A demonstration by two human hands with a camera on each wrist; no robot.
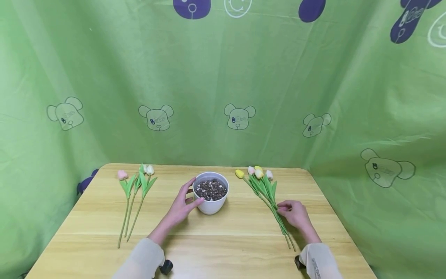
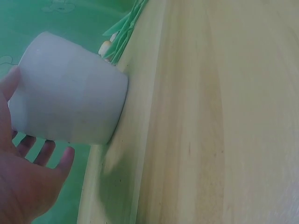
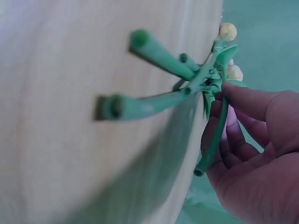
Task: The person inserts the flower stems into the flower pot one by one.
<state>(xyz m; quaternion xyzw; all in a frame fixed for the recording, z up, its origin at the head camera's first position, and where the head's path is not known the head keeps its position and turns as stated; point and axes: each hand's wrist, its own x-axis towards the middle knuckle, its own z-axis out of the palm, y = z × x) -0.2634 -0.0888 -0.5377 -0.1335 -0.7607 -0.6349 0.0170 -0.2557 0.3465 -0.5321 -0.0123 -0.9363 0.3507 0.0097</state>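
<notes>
A white flowerpot point(image 1: 210, 208) filled with dark, white-flecked soil point(image 1: 210, 190) stands upright on the table. My left hand point(image 1: 180, 205) holds it from the left, thumb at the front rim and fingers spread along the side. On the right lies a bunch of artificial tulips point(image 1: 266, 192) with yellow, pale pink and whitish heads, their stems pointing toward me. My right hand point(image 1: 296, 214) is at the right side of these stems. In the right wrist view, its thumb and fingers pinch one green tulip stem point(image 3: 216, 144), whose cut end hangs below the fingers.
Three more tulips, among them a pink tulip point(image 1: 122, 175) and a white tulip point(image 1: 150, 170), lie apart on the left of the wooden table point(image 1: 223, 248). A green printed curtain point(image 1: 202, 139) hangs behind the table and along its sides.
</notes>
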